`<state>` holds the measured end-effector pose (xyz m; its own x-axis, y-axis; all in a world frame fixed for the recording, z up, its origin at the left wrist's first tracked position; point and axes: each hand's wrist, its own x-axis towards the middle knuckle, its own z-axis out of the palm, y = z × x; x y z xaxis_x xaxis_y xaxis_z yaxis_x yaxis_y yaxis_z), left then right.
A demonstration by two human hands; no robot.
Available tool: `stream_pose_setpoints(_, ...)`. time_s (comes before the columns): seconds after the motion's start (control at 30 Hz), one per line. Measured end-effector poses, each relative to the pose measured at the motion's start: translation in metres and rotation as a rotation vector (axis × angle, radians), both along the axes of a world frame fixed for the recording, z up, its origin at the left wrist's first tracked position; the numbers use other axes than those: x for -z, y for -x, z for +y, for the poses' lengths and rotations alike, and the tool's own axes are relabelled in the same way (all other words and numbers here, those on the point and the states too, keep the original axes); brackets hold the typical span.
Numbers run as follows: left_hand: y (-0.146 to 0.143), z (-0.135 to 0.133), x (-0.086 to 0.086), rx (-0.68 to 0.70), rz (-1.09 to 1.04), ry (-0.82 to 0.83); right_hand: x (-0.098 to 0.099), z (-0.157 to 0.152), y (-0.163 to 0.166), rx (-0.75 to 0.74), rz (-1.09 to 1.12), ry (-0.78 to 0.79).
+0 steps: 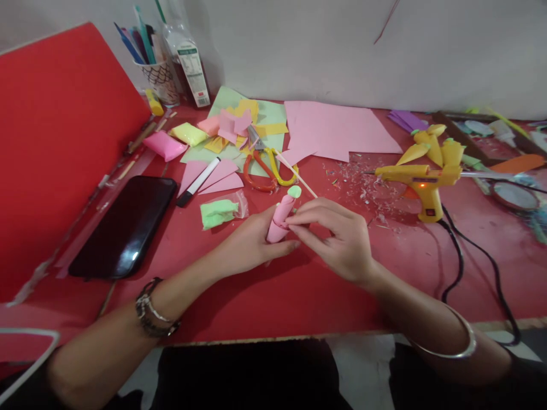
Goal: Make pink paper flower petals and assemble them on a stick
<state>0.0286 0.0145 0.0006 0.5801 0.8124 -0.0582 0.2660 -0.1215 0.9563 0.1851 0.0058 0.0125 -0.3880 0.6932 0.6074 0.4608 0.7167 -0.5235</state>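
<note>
A rolled pink paper tube with light green clay on its top stands tilted between my hands, above the red table. My left hand is closed around its lower part. The fingertips of my right hand are pinched together at the tube's right side, touching a pink fold or strip there; how much they grip is too small to tell. Just left of my left hand lies a small clear bag of green clay. Beyond the tube are scissors with orange and yellow handles and a thin wooden stick.
At left lie a black phone and a marker near an upright red board. Pink paper sheets and clay packets sit farther back. To the right, a yellow glue gun, lit orange, trails a black cord.
</note>
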Motion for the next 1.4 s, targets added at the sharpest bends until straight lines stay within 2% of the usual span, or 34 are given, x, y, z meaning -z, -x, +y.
stream_pose_setpoints(0.2, -0.0011, 0.0003, -0.0030, -0.051, -0.039, 0.096, -0.0003, 0.0004, -0.0005, -0.035, -0.029, 0.012)
stream_pose_setpoints(0.43, -0.0009, 0.0015, -0.0048, -0.028, -0.067, 0.131, -0.0016, 0.0005, -0.0012, -0.053, -0.078, 0.005)
stream_pose_setpoints(0.53, -0.0006, 0.0023, -0.0043, -0.040, -0.050, 0.081, -0.0018, 0.0001, -0.0009, -0.048, -0.104, 0.012)
stream_pose_setpoints(0.7, -0.0009, 0.0037, -0.0031, -0.142, -0.031, -0.101, -0.0017, -0.0014, 0.0009, 0.021, -0.058, -0.035)
stream_pose_setpoints(0.87, -0.0011, 0.0028, -0.0041, -0.148, -0.012, -0.069, -0.0011, -0.0014, 0.0013, 0.071, -0.062, -0.068)
stream_pose_setpoints(1.1, -0.0022, 0.0013, -0.0079, -0.127, -0.025, 0.001, 0.0010, -0.0011, 0.0004, 0.015, -0.094, -0.096)
stream_pose_setpoints(1.4, -0.0003, 0.0025, -0.0002, -0.154, -0.017, -0.189, -0.0013, -0.0029, 0.0010, 0.060, -0.083, -0.129)
